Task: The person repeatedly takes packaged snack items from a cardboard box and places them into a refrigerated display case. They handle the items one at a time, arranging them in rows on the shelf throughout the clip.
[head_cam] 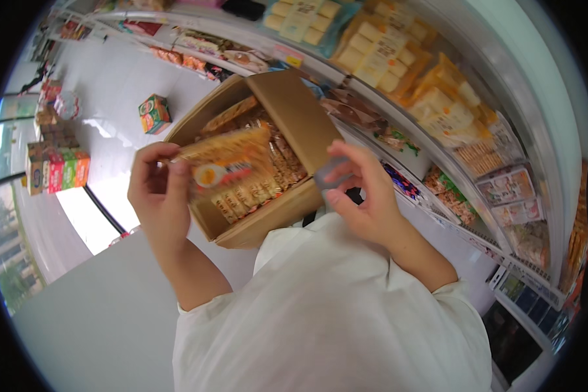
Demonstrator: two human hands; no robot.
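My left hand (pixel 159 188) pinches the left edge of a clear plastic packet of snack food (pixel 230 161), blurred, with an egg picture and writing on it. That packet is over an open cardboard box (pixel 255 225). Inside the box, several wrapped snack bars (pixel 247 198) lie in a row under the packet, with more brown packaged snacks (pixel 286 161) to the right. My right hand (pixel 365 188) is beside the box's right corner, fingers curled around a small grey object (pixel 330 172), too blurred to identify.
A shelving unit curves along the right, holding bagged bread rolls (pixel 377 54) and boxed or bagged snacks (pixel 507 186). A green and orange carton (pixel 155 113) stands on the shiny floor (pixel 108 63). Stacked colourful cartons (pixel 59 169) are by the window at left.
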